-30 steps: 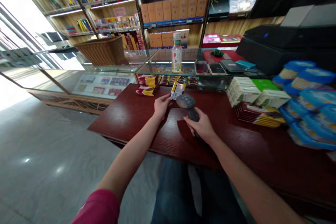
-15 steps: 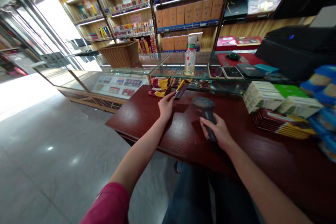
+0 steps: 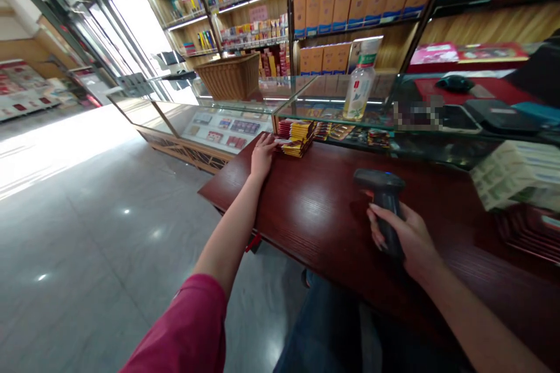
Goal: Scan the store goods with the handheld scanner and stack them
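Observation:
My left hand point(image 3: 261, 157) is at the left end of a stack of yellow and dark red packets point(image 3: 300, 139). Its fingers are stretched out, with the tips touching the packet ends; the thumb side is partly hidden. In my right hand point(image 3: 411, 239) is a black handheld barcode scanner point(image 3: 389, 210), its fingers wrapped round the handle. The scanner is held above the dark red-brown wooden tabletop point(image 3: 324, 204), its head pointing left with a small blue light on top.
Behind the tabletop runs a glass display counter point(image 3: 324, 106) bearing a clear bottle point(image 3: 359, 90) and a wicker basket point(image 3: 230, 77). To the right, pale boxes point(image 3: 516, 175) stand near more dark red packets point(image 3: 531, 233). Phones point(image 3: 459, 118) lie on the glass.
My left hand has moved left with the packet to the stack and its fingers have straightened there. My right hand still holds the scanner. The view has shifted left.

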Available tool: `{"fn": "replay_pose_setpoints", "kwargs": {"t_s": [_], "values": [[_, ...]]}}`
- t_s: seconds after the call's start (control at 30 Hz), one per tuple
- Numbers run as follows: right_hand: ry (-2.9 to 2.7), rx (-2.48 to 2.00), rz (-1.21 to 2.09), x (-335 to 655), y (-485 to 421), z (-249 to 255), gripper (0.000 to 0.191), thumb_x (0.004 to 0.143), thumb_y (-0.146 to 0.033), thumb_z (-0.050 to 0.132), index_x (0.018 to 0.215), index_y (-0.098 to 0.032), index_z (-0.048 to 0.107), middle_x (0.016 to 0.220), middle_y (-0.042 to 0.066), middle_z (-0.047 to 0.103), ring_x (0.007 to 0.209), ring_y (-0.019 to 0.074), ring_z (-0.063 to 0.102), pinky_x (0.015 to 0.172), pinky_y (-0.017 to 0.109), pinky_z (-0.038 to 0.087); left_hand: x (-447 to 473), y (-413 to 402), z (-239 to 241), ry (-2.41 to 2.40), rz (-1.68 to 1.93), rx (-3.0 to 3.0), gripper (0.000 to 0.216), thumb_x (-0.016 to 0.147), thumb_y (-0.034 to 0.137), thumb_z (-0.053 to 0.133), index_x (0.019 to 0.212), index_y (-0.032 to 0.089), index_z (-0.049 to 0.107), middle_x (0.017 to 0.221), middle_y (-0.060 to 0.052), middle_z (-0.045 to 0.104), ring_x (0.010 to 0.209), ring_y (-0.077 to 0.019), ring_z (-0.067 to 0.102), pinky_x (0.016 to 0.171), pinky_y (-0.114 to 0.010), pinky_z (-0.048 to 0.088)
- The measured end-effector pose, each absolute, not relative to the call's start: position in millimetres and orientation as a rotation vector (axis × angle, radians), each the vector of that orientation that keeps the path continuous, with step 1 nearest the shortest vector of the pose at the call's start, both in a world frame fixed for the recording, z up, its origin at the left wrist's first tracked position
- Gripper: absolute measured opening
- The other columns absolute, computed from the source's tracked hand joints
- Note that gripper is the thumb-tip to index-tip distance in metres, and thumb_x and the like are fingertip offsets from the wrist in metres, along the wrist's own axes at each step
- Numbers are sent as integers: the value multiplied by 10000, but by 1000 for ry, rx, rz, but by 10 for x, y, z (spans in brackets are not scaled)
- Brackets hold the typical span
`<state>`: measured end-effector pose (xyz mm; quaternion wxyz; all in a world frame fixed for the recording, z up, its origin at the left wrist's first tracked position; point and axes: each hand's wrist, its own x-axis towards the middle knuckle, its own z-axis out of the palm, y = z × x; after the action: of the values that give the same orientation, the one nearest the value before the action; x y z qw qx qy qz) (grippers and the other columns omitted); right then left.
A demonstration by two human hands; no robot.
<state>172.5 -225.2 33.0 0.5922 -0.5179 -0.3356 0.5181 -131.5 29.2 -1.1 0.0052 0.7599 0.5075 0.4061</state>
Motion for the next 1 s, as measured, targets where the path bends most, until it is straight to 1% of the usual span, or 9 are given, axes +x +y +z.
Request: {"fn": "replay_pose_setpoints", "kwargs": {"t_s": [0.13,0.23,0.33,0.5,0.57,0.63,0.73,0.87,1.0], "values": [[-872,-1235,1290,1607,-2159,374,547,652,-479,894,1039,-184,643,577,-50,586,359,94,453,322,213,387,-1267,274,-15,1515,1264,2490,522,944,54,498,1408,228,664,1580,-78,541,1567,-232,364,1268,-480,374],[-870,-1211,1352,1521,-2075,387,608,640,-485,894,1099,-179,638,586,-51,594,356,94,448,309,209,373,-1233,187,9,1395,1134,2605,525,976,76,462,1455,224,621,1530,-83,596,1520,-209,444,1262,-438,387],[-804,-1165,1393,1496,-2029,386,640,638,-475,898,1137,-179,628,616,-47,611,362,90,451,316,212,389,-1206,153,9,1360,968,2651,534,980,88,468,1476,238,599,1511,-82,614,1476,-213,507,1277,-459,355],[-779,-1074,1413,1536,-2012,344,579,676,-468,887,1111,-199,618,659,-55,612,372,85,461,325,220,414,-1200,189,13,1400,892,2682,637,931,58,494,1540,243,522,1589,-74,530,1565,-237,368,1315,-526,245],[-791,-1020,1368,1539,-2011,310,532,714,-516,854,1078,-210,616,677,-53,616,371,85,465,317,222,408,-1198,167,46,1437,869,2704,644,927,60,500,1545,239,510,1586,-64,535,1576,-232,343,1316,-518,252],[-797,-969,1261,1544,-2026,271,454,742,-542,821,979,-227,597,693,-48,629,376,83,479,320,220,401,-1176,98,90,1461,898,2733,626,948,65,473,1553,225,489,1595,-52,526,1579,-212,336,1315,-494,273],[-767,-952,1095,1622,-2110,212,374,727,-435,831,862,-233,547,705,-53,635,416,74,502,373,215,427,-1042,-66,135,1424,1024,2794,537,1013,89,386,1527,188,506,1593,-49,529,1545,-185,400,1306,-454,309],[-654,-1014,948,1910,-2440,143,373,663,-267,819,930,-235,560,772,-73,630,469,57,490,432,203,444,-465,-358,119,1120,1080,2888,491,1047,155,375,1522,150,501,1565,-84,557,1475,-207,503,1261,-448,398],[-566,-1093,808,2172,-3035,114,378,726,-300,781,1007,-255,533,845,-73,628,478,61,490,436,217,457,607,-859,119,553,1037,2927,537,1040,226,457,1574,174,437,1582,-92,540,1472,-227,511,1260,-433,405]]}}
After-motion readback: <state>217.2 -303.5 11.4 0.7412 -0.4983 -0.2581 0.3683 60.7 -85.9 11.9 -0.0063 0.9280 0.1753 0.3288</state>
